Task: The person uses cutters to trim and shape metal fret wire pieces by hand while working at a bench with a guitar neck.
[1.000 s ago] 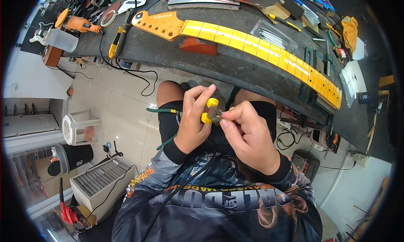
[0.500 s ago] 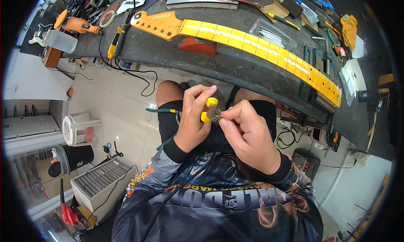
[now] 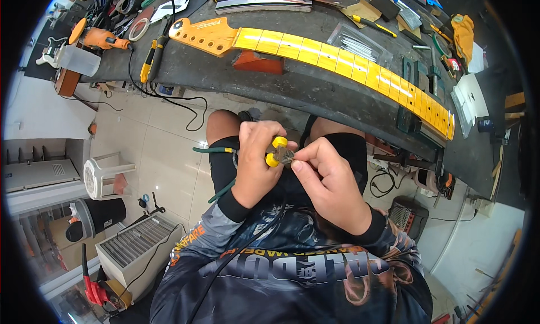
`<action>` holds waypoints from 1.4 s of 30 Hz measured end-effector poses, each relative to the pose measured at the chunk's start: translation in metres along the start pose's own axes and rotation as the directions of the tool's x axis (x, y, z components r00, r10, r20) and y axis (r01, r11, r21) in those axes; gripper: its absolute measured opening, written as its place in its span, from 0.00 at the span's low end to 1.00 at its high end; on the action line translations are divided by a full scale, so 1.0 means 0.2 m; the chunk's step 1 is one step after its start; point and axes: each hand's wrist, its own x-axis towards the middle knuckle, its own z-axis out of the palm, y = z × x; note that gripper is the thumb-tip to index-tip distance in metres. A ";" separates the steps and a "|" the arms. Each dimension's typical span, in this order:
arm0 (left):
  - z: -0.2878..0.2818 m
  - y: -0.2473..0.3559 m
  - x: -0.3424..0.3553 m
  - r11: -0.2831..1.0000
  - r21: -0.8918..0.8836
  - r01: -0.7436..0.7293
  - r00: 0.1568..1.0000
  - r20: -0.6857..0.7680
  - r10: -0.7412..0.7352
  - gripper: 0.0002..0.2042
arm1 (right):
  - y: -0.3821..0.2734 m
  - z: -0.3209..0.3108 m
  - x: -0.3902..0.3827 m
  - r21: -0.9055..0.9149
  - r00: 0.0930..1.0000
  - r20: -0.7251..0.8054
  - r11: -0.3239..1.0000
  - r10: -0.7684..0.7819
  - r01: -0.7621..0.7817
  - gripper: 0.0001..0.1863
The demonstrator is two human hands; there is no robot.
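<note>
Over my lap, my left hand is closed round a hand tool with green handles, two rounded yellow parts and a dull metal head. My right hand pinches at the tip of that head with thumb and index finger; what lies between them is too small to make out. Beyond both hands, a maple guitar neck with a headstock at its left end rests raised on the bench, over a red block and a dark green vise toward the right.
The dark bench carries an orange power tool, yellow-handled tools, a plastic box and scattered tools. At floor level are a white stool, a black bin, a slatted grey unit and loose cables.
My left hand's fingers have curled further over the tool, and the yellow parts have moved slightly down and left. The bench sits a little higher in view. My right hand keeps its pinch.
</note>
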 end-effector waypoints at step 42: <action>0.23 -0.05 -0.07 0.989 -0.148 0.025 0.928 0.371 0.032 0.19 | 0.19 -0.16 -0.16 0.027 0.970 -0.093 0.975 0.223 -0.221 0.07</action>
